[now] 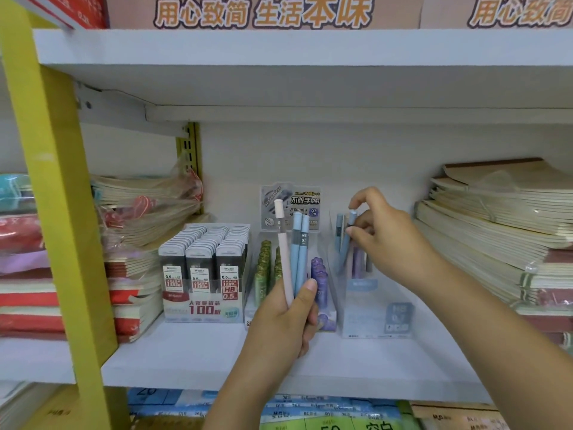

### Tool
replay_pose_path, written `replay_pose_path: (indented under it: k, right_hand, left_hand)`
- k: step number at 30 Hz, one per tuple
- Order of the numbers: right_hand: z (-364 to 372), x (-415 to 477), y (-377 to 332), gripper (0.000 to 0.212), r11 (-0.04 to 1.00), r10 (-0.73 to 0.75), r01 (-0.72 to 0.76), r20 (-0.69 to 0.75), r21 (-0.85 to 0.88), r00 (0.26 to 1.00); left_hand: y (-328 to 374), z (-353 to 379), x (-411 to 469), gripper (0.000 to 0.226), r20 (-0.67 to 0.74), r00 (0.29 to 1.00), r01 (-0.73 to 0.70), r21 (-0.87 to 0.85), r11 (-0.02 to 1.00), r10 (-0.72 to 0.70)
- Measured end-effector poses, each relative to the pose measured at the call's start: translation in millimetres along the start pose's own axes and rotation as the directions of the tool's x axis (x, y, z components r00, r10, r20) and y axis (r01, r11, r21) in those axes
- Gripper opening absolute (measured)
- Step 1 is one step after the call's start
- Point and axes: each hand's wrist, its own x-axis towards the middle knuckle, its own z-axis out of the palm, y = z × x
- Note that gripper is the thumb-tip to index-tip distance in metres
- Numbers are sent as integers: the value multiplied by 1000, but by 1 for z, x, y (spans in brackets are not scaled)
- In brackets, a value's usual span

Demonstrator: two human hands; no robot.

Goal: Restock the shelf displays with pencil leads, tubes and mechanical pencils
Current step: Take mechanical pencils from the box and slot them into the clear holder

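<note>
Nearest, below the white shelf, lay blue and green packs with print too blurred to read. Above its front edge the left hand gripped three mechanical pencils upright in a closed fist, thumb across them: a pink pencil on the left and two blue pencils beside it, tops fanned slightly apart.

The right hand reached further in and pinched the top of another blue pencil between thumb and fingers. That pencil leaned left, its lower end down inside a clear display box among a few others, possibly purple and grey.

Left of that box, just behind the left hand, a clear tray held rows of green tubes and purple tubes. Further left stood a box of grey lead cases, packed in three rows.

Wrapped notebooks were piled at the left by a yellow post, and a second pile of notebooks lay at the right. A printed card stood at the back behind the tubes, and an orange-lettered banner ran above the upper shelf.
</note>
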Motion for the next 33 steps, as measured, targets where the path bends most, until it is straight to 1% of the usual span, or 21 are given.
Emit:
replay_pose_path:
  k: [2,3,5,6,8,10,12,13,14,15,16,17,18,19,20,21,25,28,31,33]
  right_hand:
    - [3,4,-2,34,998,-27,28,7,-61,1000]
    - [4,6,-3,30,989,-57,57,-2,-134,998]
    - [4,11,-3,26,942,-137,109,-69,-316,988]
    - [3,13,-2,26,924,-159,114,-95,-365,983]
    - [3,17,-1,25,905,-127,81,-83,-417,988]
    - [4,17,0,27,885,-36,33,2,-465,999]
    - [2,13,-1,29,877,-11,19,21,-481,1000]
    - [0,9,-4,29,896,-45,32,-19,-443,999]
    - [-2,3,-11,27,937,-83,48,-87,-345,993]
    - [-5,-4,-19,24,983,-79,53,-144,-175,987]
    - [-7,-11,-27,19,999,-21,27,-145,43,989]
    - [-7,-18,-35,16,965,56,-34,-79,261,995]
    - [-8,-25,-42,15,893,112,-107,14,438,994]
    - [-8,-31,-47,16,815,134,-158,83,557,987]
    - [-9,-35,-49,19,758,140,-180,114,627,984]
    - [-9,-37,-50,21,723,148,-187,115,665,982]
    - [-12,-42,-48,23,644,219,-205,80,737,973]
    - [-13,-44,-42,23,640,237,-223,88,735,968]
    - [-15,-45,-36,25,588,262,-267,133,764,956]
    - [-17,-43,-34,21,557,309,-255,88,791,947]
  left_hand:
    - [0,0,0,32,6,1000,-2,-4,1000,2]
    - [0,0,0,32,10,1000,0,-5,1000,0]
    - [1,0,-1,32,17,1000,8,-16,1000,-8]
    - [1,-1,-1,32,20,1000,12,-28,1000,-12]
    - [2,-1,-2,31,22,1000,19,-39,999,-19]
    - [3,-2,-3,31,27,999,26,-46,999,-24]
    - [4,-2,-4,31,40,999,29,-43,999,-27]
    - [5,-2,-5,33,49,998,28,-24,999,-26]
    - [6,-1,-5,35,60,998,22,5,1000,-22]
    - [7,-1,-5,37,71,997,14,33,999,-16]
    - [7,-1,-5,36,78,997,7,50,999,-11]
    - [8,1,-5,35,87,996,2,57,998,-7]
    - [9,2,-5,33,102,995,-2,61,998,-4]
    - [10,4,-6,32,119,993,-5,63,998,-2]
    - [11,6,-7,30,136,991,-11,64,998,2]
    - [12,7,-7,29,148,989,-16,66,998,6]
    - [14,11,-11,32,162,987,-12,47,999,5]
    - [15,12,-14,25,176,984,-6,-2,1000,6]
    - [16,12,-15,29,169,986,-1,4,1000,1]
    - [16,12,-14,33,139,990,5,22,1000,-8]
